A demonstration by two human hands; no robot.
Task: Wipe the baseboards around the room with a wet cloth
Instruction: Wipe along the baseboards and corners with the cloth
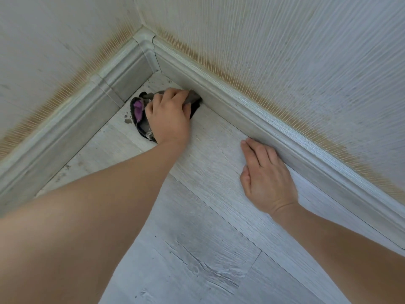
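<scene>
Right hand (266,178) lies flat on the floor (197,249), fingers straight and together, beside the right baseboard (274,137). Farther in, left hand (168,116) has its grip curled over a dark wet cloth (140,113), pressed against that baseboard's foot near the corner.

We're down in a room corner at home: pale plank floor (219,216), grey baseboards (252,110) meeting at a corner piece, ribbed wallpaper (285,51) stained brown along the bottom.

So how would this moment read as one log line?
left hand: presses cloth to baseboard near corner | right hand: flat on floor | step: wiping
</scene>
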